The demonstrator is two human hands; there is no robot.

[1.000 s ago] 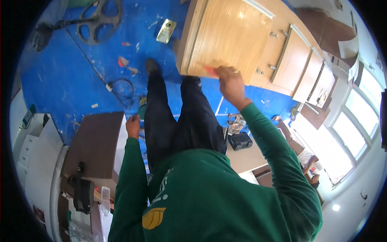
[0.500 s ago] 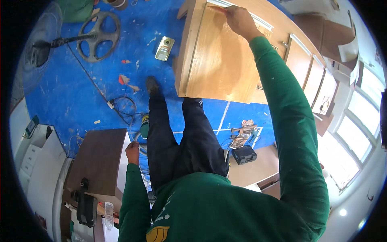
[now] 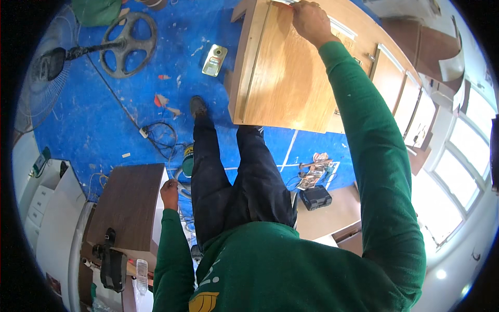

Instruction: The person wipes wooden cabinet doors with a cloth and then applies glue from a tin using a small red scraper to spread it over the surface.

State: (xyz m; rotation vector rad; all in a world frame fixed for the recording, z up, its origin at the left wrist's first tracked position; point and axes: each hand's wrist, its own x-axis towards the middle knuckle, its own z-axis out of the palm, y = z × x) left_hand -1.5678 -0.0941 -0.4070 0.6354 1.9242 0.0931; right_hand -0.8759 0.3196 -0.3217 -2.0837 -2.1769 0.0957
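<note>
My right hand (image 3: 312,23) is closed around a thin red-handled tool (image 3: 291,6) at the far end of a light wooden panel (image 3: 283,78). The tool's tip lies close to the frame's upper edge, and its exact kind does not show. The panel has a glossy, wet-looking sheen and belongs to a long wooden cabinet piece lying in front of me. Low at my left side, my left hand (image 3: 169,193) hangs with its fingers curled, beside a dark brown cabinet (image 3: 125,203). Whatever its fingers may hold is too small to see.
On the blue floor stand a metal can (image 3: 214,60) and a pedestal fan (image 3: 49,65) with a round base (image 3: 128,44). A cable (image 3: 161,138) coils near my left foot. A black case (image 3: 315,198) lies right of my legs; a clear bottle (image 3: 141,275) is at lower left.
My right hand has shifted slightly toward the panel's far edge, with the tool now partly out of the frame. My left hand stays almost where it was.
</note>
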